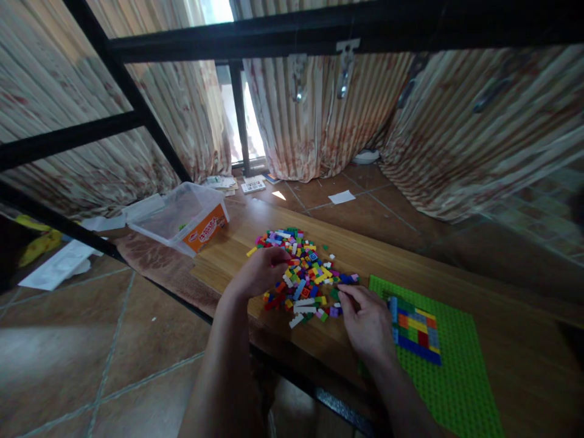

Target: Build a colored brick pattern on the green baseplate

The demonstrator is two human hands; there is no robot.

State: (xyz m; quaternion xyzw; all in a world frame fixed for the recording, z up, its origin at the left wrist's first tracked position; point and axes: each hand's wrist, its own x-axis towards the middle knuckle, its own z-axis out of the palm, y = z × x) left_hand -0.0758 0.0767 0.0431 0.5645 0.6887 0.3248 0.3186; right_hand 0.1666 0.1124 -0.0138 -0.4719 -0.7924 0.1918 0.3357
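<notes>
A heap of small multicoloured toy building bricks [303,291] lies on a wooden board. My left hand [260,272] reaches into the left side of the heap with bent fingers, their tips close together beside a red brick [293,262]. What they hold, if anything, is hidden. At the heap's right edge, my right hand [368,321] has thumb and forefinger pinched together near a green brick [334,294]; I cannot make out anything between them. Right of that hand, a green studded baseplate [460,359] carries a flat block of coloured bricks [416,331] edged partly in blue.
A clear plastic bin [155,228] with an orange label stands at the board's left end. Black metal bars [159,146] cross above and left. Papers [342,197] lie on the tiled floor [68,347], and patterned curtains [319,121] hang behind.
</notes>
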